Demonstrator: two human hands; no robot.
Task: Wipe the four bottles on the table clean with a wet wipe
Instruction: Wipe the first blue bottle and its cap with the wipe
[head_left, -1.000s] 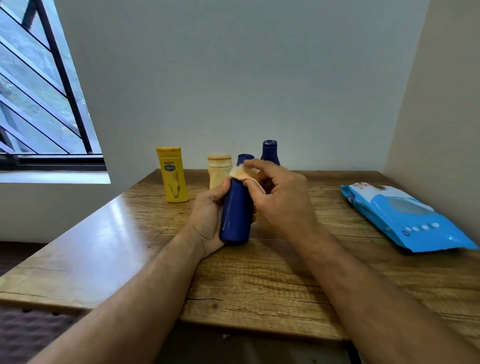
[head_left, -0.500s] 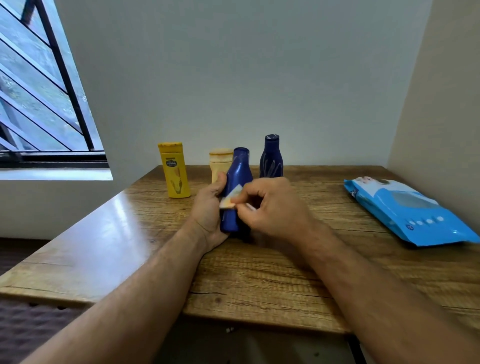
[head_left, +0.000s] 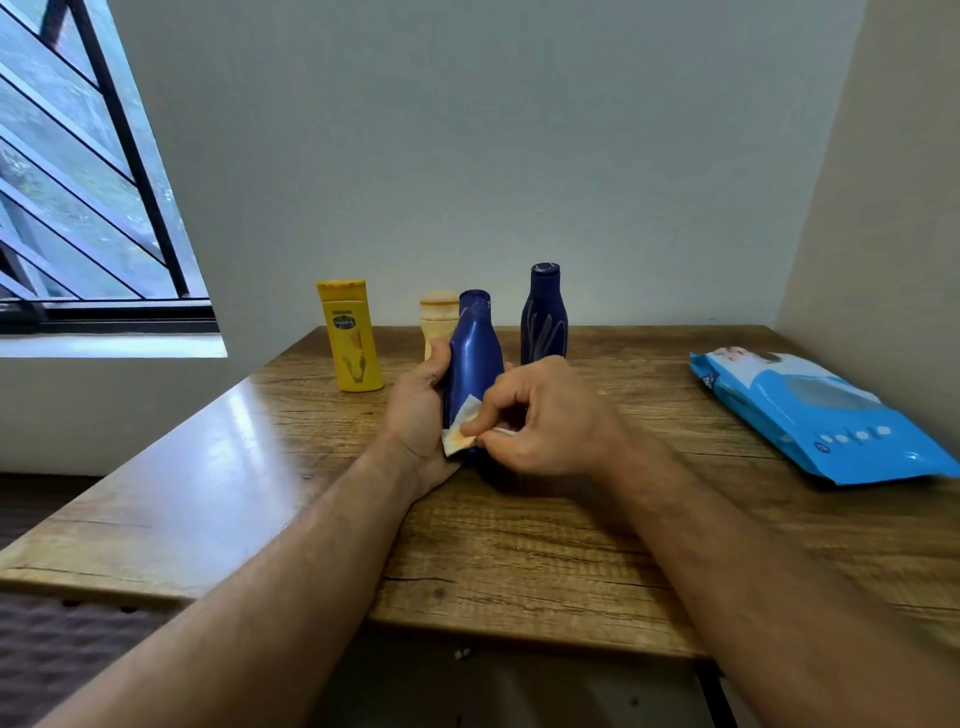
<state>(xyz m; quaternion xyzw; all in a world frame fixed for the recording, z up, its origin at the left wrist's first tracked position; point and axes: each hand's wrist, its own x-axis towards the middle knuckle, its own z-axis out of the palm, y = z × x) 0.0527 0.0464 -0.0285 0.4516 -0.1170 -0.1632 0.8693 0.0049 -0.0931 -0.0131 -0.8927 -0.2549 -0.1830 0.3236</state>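
Wooden table (head_left: 519, 545) spreads beneath the grip, and off to the right of it, well apart, lies the blue wipes pack (head_left: 810, 410), flat and untouched. Beyond the grip, toward the wall, three bottles stand upright: the yellow bottle (head_left: 352, 338) back and to the left, the beige bottle (head_left: 435, 317) just behind the left thumb, the dark navy bottle (head_left: 543, 317) behind the right knuckles.

Now the centre of it: the blue bottle (head_left: 474, 353) is standing, long axis near vertical with a slight lean, cap end rising clear above both hands. The left hand (head_left: 421, 415) wraps its lower body from the left side, thumb up along the flank, fingers curled round behind. The right hand (head_left: 545, 415) comes in from the right, thumb and fingertips pinching the wet wipe (head_left: 460, 434) and pressing it against the bottle's lower front, right beside the left palm.

So the wipe sits low; the unwiped length, I'd judge, lies straight up from the pinch along that axis, and the right hand is the one placed to travel it.

The bottle looks glossy, smooth plastic, catching light on its shoulder. The wipe is small, crumpled, stained orange-brown.
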